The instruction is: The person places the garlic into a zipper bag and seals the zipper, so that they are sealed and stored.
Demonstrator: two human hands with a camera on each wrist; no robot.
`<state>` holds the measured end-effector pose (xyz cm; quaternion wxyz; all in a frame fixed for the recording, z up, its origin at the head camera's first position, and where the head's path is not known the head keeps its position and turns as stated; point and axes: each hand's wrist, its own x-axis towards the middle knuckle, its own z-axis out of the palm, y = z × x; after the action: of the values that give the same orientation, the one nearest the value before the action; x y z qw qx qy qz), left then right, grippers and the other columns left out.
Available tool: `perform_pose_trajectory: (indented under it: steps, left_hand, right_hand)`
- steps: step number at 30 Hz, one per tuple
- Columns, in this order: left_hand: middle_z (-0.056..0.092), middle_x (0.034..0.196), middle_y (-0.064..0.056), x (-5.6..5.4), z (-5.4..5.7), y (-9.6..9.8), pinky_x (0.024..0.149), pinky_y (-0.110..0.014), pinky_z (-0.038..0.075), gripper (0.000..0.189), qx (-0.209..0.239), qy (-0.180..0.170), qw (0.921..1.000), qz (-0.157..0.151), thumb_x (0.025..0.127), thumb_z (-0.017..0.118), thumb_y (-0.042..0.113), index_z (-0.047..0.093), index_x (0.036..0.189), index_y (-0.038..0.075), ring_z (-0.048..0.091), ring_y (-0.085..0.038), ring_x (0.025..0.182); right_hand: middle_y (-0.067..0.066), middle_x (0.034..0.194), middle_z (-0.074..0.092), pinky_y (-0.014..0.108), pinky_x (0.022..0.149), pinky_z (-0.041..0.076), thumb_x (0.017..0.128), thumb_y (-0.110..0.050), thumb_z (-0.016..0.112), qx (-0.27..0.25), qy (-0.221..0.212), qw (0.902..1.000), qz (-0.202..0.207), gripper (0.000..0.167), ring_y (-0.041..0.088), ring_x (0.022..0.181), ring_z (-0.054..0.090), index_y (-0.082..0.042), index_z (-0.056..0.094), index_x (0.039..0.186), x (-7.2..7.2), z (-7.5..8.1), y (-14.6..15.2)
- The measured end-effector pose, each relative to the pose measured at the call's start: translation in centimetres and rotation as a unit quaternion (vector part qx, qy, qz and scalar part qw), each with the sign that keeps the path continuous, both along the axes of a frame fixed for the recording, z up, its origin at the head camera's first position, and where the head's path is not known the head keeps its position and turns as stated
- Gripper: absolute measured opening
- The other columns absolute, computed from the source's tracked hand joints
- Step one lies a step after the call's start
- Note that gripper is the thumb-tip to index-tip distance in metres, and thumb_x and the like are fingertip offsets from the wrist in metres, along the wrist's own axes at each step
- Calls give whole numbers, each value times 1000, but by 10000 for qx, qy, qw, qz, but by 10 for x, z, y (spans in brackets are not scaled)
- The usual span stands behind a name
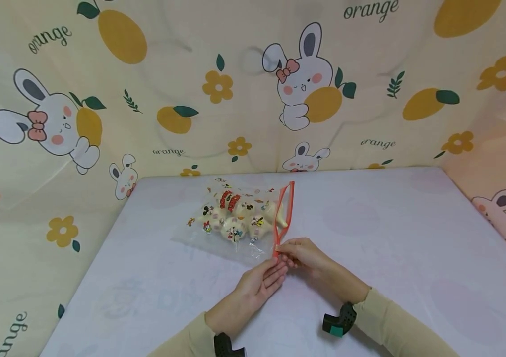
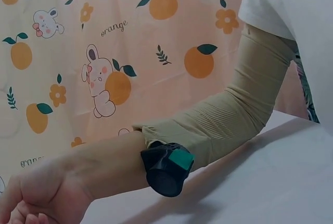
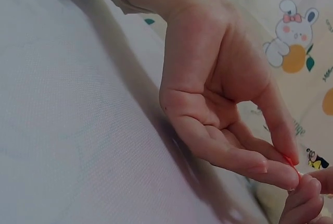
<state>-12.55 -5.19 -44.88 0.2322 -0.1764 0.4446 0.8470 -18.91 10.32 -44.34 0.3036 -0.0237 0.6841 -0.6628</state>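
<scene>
A see-through zip bag (image 1: 246,250) printed with small cartoon figures lies on the table, its red zip edge (image 1: 291,198) on the right. The two red strips stand apart at the far part and meet at the near corner. Inside are several cream-coloured rounded pieces (image 1: 233,229), partly hidden by the print. My left hand (image 1: 259,283) pinches the near end of the red edge between thumb and fingers, palm turned inward in the right wrist view (image 3: 213,88). Right beside it, my right hand (image 1: 305,255) pinches the same strip just above. In the left wrist view, the right hand (image 2: 49,198) is partly cut off.
A white-covered table (image 1: 391,238) carries the bag near its far side. Behind and beside it hang cloth walls (image 1: 244,99) printed with rabbits and oranges. Black wrist cameras (image 1: 340,320) sit on both forearms over beige sleeves.
</scene>
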Motion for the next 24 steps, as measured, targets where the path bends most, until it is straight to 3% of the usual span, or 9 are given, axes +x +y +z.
perform_pose_trajectory:
  steps: [6,16,24]
  left_hand:
    - [74,83,8,1,0,1,79,-18,54,35,-56,-40,10000,20,95,58,19,57,124,-1,70,-2,84]
    - [74,86,7,0,0,4,82,-20,54,36,-165,46,9998,104,95,59,19,58,125,-1,69,-4,85]
    - [72,85,6,0,0,6,83,-20,54,38,-226,68,9996,174,95,58,17,55,126,-4,69,-5,85]
  right_hand:
    - [-12,55,53,11,48,38,93,-11,52,-36,-112,9999,-92,28,-2,48,44,-16,59,67,0,-3,-1]
    - [-12,54,52,13,49,36,91,-12,55,217,-6,9993,-302,25,-1,48,42,-16,57,66,1,-2,-3]
    - [-12,54,51,14,50,34,92,-12,54,132,48,9991,-408,22,-1,49,43,-15,58,70,-2,0,-3]
